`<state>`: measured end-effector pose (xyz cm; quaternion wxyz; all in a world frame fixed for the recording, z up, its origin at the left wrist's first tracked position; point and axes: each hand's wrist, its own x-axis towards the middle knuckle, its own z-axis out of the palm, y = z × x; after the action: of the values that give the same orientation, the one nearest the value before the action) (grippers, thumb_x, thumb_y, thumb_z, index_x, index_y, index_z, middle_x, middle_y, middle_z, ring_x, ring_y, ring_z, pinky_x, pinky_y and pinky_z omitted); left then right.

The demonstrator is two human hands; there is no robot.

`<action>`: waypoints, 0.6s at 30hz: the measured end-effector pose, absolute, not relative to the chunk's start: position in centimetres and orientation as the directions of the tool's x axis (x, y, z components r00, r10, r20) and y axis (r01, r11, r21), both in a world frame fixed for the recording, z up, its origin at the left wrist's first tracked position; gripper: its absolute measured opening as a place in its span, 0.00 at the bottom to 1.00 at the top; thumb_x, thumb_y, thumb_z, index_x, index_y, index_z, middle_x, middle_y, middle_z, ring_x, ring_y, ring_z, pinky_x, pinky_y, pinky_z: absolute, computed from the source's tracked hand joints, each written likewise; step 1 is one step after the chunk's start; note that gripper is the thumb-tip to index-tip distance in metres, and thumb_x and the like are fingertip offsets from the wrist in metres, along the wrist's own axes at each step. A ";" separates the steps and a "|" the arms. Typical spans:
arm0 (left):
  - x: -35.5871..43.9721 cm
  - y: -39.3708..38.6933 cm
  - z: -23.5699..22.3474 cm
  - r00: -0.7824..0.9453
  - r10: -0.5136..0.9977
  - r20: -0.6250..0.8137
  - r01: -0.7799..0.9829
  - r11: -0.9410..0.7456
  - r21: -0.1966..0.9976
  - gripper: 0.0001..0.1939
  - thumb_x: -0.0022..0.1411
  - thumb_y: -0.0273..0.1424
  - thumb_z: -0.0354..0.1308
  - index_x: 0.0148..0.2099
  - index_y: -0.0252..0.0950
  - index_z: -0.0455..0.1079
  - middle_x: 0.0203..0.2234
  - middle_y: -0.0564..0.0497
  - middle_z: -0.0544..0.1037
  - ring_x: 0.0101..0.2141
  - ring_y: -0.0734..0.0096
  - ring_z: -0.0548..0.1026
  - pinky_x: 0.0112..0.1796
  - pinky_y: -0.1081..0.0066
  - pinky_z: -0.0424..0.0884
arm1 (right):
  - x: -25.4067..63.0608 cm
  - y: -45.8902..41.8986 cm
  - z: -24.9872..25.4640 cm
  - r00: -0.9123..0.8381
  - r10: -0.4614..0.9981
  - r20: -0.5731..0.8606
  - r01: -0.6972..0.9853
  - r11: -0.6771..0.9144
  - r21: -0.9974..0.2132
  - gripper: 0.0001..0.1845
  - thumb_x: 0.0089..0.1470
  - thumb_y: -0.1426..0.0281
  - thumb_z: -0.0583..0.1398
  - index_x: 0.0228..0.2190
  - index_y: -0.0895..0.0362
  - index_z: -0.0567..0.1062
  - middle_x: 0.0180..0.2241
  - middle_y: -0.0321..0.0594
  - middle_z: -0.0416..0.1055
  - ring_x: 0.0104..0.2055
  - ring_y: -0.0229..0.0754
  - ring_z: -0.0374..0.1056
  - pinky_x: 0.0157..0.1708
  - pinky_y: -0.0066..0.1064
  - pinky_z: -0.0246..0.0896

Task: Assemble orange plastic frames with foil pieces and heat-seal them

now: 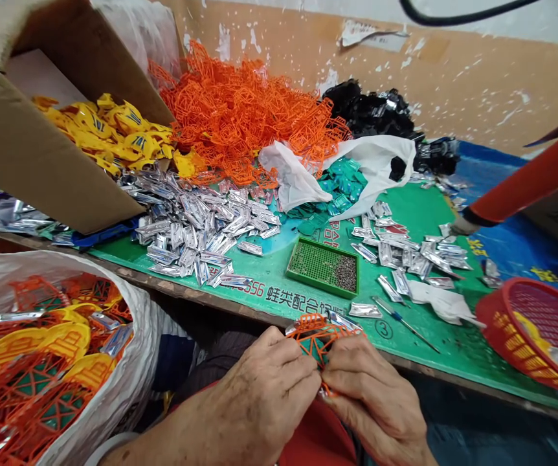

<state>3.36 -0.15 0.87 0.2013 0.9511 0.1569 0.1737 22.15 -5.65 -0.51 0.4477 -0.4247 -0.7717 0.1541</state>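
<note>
Both my hands meet at the table's front edge around an orange plastic lattice frame (314, 325). My left hand (279, 382) is closed on its left side, and my right hand (371, 382) grips its right side. A green piece shows through the lattice, and a silvery strip lies at its upper edge. My fingers and knuckles hide the lower part of the frame. Just beyond my hands are a silvery piece (365, 310) and a thin screwdriver (405, 323) with a blue section. A green tray (303, 280) of small metal bits stands behind them.
Silvery pieces (191, 220) lie heaped at left, below orange lattice parts (254, 110). A cardboard box (41, 142) holds yellow parts. Green parts (342, 184) lie in a white bag. A white sack (138, 317) stands at lower left, a red basket (497, 330) at right, under an orange-red tool (531, 175).
</note>
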 end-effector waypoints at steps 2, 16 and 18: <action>3.4 -0.1 0.8 0.893 0.361 0.269 0.212 -0.865 0.455 0.11 0.64 0.19 0.45 0.33 0.34 0.65 0.29 0.50 0.72 0.32 0.67 0.65 0.35 0.65 0.60 | 22.1 -5.8 -0.7 -0.221 0.811 0.541 0.512 0.569 -0.644 0.04 0.56 0.74 0.58 0.34 0.57 0.74 0.27 0.40 0.73 0.31 0.41 0.69 0.35 0.37 0.68; 3.6 0.0 0.3 0.858 0.380 0.346 0.197 -0.865 0.462 0.13 0.67 0.21 0.42 0.37 0.32 0.67 0.29 0.50 0.75 0.31 0.69 0.67 0.33 0.64 0.59 | 22.2 -5.8 -1.0 -0.207 0.843 0.497 0.470 0.531 -0.705 0.06 0.57 0.75 0.57 0.36 0.58 0.74 0.28 0.41 0.72 0.32 0.41 0.68 0.36 0.37 0.67; 3.7 0.0 0.4 0.855 0.390 0.343 0.192 -0.851 0.490 0.13 0.67 0.21 0.42 0.36 0.32 0.67 0.28 0.50 0.74 0.30 0.69 0.66 0.33 0.64 0.59 | 22.0 -6.1 -1.1 -0.181 0.847 0.500 0.487 0.519 -0.703 0.06 0.57 0.76 0.57 0.35 0.57 0.73 0.28 0.41 0.71 0.32 0.41 0.68 0.35 0.37 0.67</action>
<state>3.70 0.01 0.42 0.2249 0.9364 0.1553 0.2203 21.96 -6.07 -1.05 0.4560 -0.4491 -0.7425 0.1975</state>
